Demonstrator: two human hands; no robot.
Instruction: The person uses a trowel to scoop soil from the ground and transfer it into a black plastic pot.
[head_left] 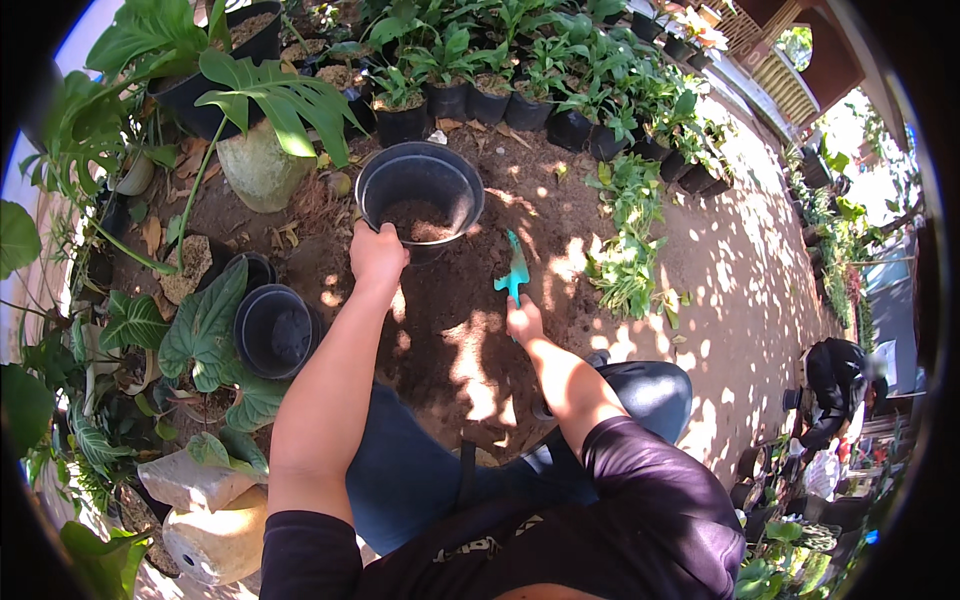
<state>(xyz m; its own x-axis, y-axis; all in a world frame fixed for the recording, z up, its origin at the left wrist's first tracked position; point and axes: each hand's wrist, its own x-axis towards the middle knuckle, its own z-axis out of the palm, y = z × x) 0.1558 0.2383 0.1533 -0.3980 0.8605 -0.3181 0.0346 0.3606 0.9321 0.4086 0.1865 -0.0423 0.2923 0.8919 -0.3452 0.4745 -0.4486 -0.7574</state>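
My left hand (380,255) grips the near rim of a round black plastic pot (420,175), which has some brown soil in its bottom. Over the dug soil (450,310) to the right of the pot, my right hand (522,318) holds a turquoise trowel (515,265) by its handle, blade pointing away from me and apart from the pot.
Black pots (275,335) stand left among leafy plants and a stone planter (255,180). Rows of potted plants (480,90) line the back. Leafy cuttings (625,265) lie beside a sunlit path (740,270). A person in dark clothes (835,385) is bent over at far right.
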